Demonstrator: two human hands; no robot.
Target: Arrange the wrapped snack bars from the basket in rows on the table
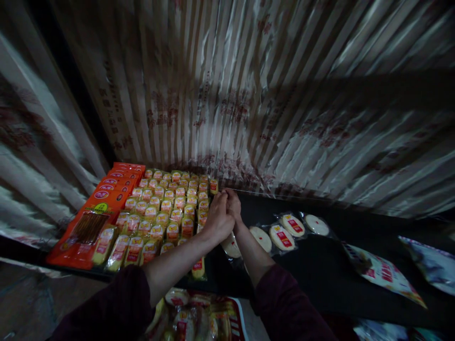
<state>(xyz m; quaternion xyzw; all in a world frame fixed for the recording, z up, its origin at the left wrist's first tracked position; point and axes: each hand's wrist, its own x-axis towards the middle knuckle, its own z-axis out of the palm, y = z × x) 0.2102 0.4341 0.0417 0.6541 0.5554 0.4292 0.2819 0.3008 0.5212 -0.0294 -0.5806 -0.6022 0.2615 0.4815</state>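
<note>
My left hand and my right hand are close together near the back of a dark shelf. Fingers on both are closed, and anything between them is hidden. Just left of them stand rows of small yellow wrapped cakes with red labels; one wrapped cake sits right beyond my left hand. Flat round white cakes in clear wrappers lie to the right, among them one with a red label. Another white cake is partly covered by my right forearm.
Orange packets overlap at the shelf's left end. Two printed bags, one white and one bluish, lie at the right. Below the front edge is a basket of wrapped cakes. A wrinkled printed sheet hangs behind.
</note>
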